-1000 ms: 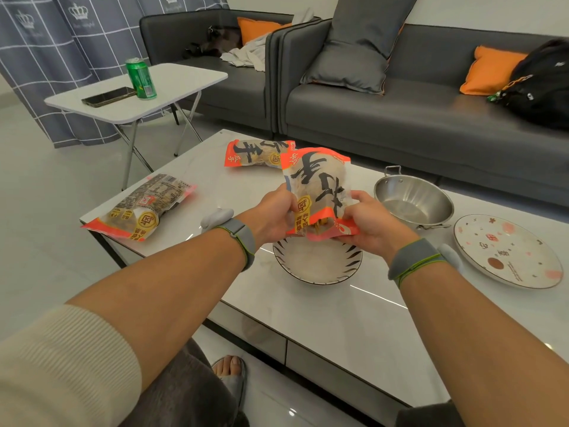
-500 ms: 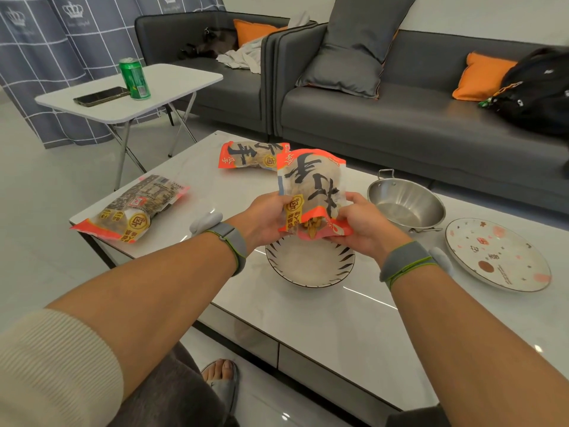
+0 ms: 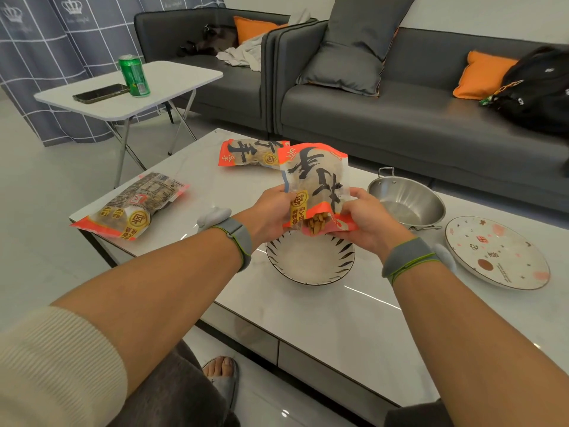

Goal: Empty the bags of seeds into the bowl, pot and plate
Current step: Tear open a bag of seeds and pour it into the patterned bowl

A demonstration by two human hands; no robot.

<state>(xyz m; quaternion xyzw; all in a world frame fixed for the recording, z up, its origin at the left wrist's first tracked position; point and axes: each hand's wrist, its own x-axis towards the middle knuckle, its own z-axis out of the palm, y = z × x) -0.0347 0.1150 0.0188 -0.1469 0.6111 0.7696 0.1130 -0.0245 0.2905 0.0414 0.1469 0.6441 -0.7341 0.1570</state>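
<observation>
An orange-and-clear seed bag point(image 3: 317, 177) is held upside down over the striped bowl point(image 3: 338, 266), its torn mouth facing down with seeds point(image 3: 315, 223) showing in the opening. My left hand point(image 3: 271, 211) grips the bag's lower left edge and my right hand point(image 3: 366, 220) its lower right edge. The bowl looks empty. Right of it stand a steel pot point(image 3: 409, 195) and a patterned plate point(image 3: 505, 260), both empty. Two more seed bags lie on the table, one at the far side point(image 3: 246, 154) and one at the left point(image 3: 135, 204).
The white coffee table point(image 3: 338, 318) has its front edge close to my knees. Beyond it runs a grey sofa point(image 3: 400, 118) with cushions and a black backpack point(image 3: 542, 87). A folding side table point(image 3: 129, 94) at the left holds a green can and a phone.
The bag's mouth has been pulled wider between my hands, and seeds now show at the opening above the bowl.
</observation>
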